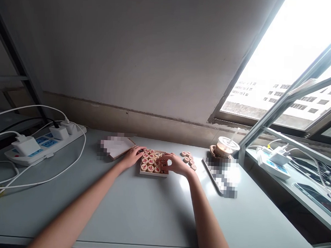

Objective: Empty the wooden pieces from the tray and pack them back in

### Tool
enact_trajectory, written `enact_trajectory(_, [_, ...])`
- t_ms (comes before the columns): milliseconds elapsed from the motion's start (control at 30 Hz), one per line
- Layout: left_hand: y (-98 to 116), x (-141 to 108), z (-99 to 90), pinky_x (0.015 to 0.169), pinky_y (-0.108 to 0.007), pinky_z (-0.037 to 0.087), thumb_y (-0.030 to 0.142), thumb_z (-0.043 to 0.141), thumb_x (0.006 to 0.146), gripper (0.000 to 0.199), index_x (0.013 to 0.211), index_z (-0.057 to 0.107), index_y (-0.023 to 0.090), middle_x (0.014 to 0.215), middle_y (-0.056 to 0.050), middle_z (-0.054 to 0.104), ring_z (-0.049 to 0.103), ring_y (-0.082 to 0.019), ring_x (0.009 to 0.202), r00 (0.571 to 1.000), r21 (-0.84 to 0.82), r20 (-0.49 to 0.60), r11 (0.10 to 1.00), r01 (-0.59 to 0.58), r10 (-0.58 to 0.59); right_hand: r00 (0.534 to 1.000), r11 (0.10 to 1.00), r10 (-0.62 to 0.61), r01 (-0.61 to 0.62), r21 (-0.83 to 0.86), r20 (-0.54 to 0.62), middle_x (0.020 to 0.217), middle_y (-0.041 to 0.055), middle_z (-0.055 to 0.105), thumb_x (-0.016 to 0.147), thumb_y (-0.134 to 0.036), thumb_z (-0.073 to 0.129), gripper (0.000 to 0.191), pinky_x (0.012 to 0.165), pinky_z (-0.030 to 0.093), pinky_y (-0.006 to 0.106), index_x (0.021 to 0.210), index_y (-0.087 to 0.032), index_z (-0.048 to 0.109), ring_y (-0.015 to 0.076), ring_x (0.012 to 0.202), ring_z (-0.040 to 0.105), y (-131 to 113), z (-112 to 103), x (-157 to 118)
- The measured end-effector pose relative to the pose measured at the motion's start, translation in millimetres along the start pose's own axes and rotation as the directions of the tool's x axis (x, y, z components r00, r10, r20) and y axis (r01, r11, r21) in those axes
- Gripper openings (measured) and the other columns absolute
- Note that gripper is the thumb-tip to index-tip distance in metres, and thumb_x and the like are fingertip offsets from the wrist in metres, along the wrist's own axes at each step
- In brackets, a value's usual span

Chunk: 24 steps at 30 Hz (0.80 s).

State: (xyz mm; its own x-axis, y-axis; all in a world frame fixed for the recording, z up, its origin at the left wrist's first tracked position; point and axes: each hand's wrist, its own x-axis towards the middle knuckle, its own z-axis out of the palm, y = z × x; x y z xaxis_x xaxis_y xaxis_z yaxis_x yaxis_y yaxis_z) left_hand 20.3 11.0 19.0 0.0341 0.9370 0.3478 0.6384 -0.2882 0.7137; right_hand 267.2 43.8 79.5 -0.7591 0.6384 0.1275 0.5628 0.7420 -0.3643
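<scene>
A shallow box [153, 175] sits on the table, filled with rows of round wooden xiangqi pieces [150, 161], most of them marked with red characters. My left hand [133, 157] rests at the box's left side, fingers stretched toward its far left corner and touching the edge. Over the right part of the box, my right hand [176, 164] has its thumb and fingers bent together around a xiangqi piece among the others; the fingers partly cover it. Several loose xiangqi pieces [188, 159] lie on the table just right of the box.
A box lid [117, 147], partly blurred, lies left of the box. To the right are a flat phone-like device [214, 176] and a lidded drink cup [224, 147] with a straw. A power strip [46, 143] with white cables [82, 149] occupies the table's left side.
</scene>
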Motion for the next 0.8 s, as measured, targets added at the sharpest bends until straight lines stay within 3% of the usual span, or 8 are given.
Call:
enact_trajectory(67, [0.9, -0.2, -0.5, 0.096, -0.034, 0.038, 0.030, 0.039, 0.085, 0.033, 0.111, 0.057, 0.018, 0.113, -0.008, 0.059, 0.051, -0.020, 0.108, 1.000, 0.001, 0.001, 1.000, 0.004, -0.004, 1.000, 1.000, -0.001, 0.001, -0.016, 0.005, 0.098, -0.0012, 0.064, 0.080, -0.027, 0.055, 0.021, 0.077, 0.038, 0.027, 0.098, -0.031, 0.065, 0.0155, 0.089, 0.055, -9.0, 5.2, 3.0])
enact_trajectory(267, [1.0, -0.1, -1.0, 0.096, -0.035, 0.038, 0.030, 0.041, 0.085, 0.033, 0.111, 0.057, 0.019, 0.113, -0.008, 0.059, 0.051, -0.021, 0.108, 1.000, -0.001, 0.011, 1.000, 0.015, -0.015, 0.989, 0.994, 0.067, -0.077, -0.073, -0.134, 0.096, 0.0030, 0.061, 0.081, -0.038, 0.055, 0.018, 0.079, 0.035, 0.031, 0.093, -0.027, 0.064, 0.0189, 0.092, 0.052, -14.2, 2.7, 5.2])
enact_trajectory(400, [-0.7, 1.1, -0.7, 0.095, -0.036, 0.039, 0.030, 0.041, 0.085, 0.033, 0.111, 0.058, 0.018, 0.111, -0.009, 0.060, 0.052, -0.021, 0.107, 1.000, -0.012, 0.006, 1.000, 0.010, -0.010, 0.973, 0.983, 0.149, -0.166, -0.085, -0.178, 0.097, 0.0027, 0.060, 0.078, -0.043, 0.056, 0.021, 0.080, 0.034, 0.033, 0.091, -0.028, 0.063, 0.0197, 0.093, 0.051, 3.9, -13.7, -9.9])
enact_trajectory(500, [-1.8, 1.8, -0.4, 0.095, -0.036, 0.039, 0.030, 0.041, 0.084, 0.033, 0.111, 0.058, 0.017, 0.110, -0.009, 0.060, 0.052, -0.021, 0.106, 1.000, -0.011, 0.009, 1.000, 0.009, -0.009, 0.963, 0.962, 0.225, -0.243, -0.121, -0.148, 0.096, 0.0014, 0.060, 0.076, -0.043, 0.057, 0.020, 0.080, 0.033, 0.034, 0.087, -0.029, 0.063, 0.0194, 0.091, 0.052, 26.7, -21.5, -31.7])
enact_trajectory(667, [-3.7, 1.5, 0.3, 0.094, -0.035, 0.039, 0.029, 0.041, 0.085, 0.033, 0.111, 0.057, 0.019, 0.111, -0.008, 0.059, 0.052, -0.021, 0.106, 1.000, -0.027, 0.009, 1.000, 0.010, -0.009, 0.911, 0.890, 0.366, -0.402, -0.217, -0.190, 0.098, 0.0015, 0.059, 0.074, -0.043, 0.056, 0.020, 0.077, 0.035, 0.035, 0.088, -0.031, 0.063, 0.0224, 0.094, 0.050, 57.6, -19.0, -56.9])
enact_trajectory(800, [-5.6, 1.2, 0.8, 0.095, -0.035, 0.040, 0.029, 0.040, 0.085, 0.034, 0.114, 0.056, 0.019, 0.113, -0.008, 0.058, 0.052, -0.021, 0.107, 1.000, -0.028, 0.025, 0.999, 0.015, -0.015, 0.893, 0.864, 0.359, -0.427, -0.265, -0.271, 0.100, 0.0022, 0.057, 0.076, -0.045, 0.054, 0.022, 0.075, 0.035, 0.034, 0.090, -0.031, 0.062, 0.0229, 0.095, 0.049, 63.9, -15.3, -58.4])
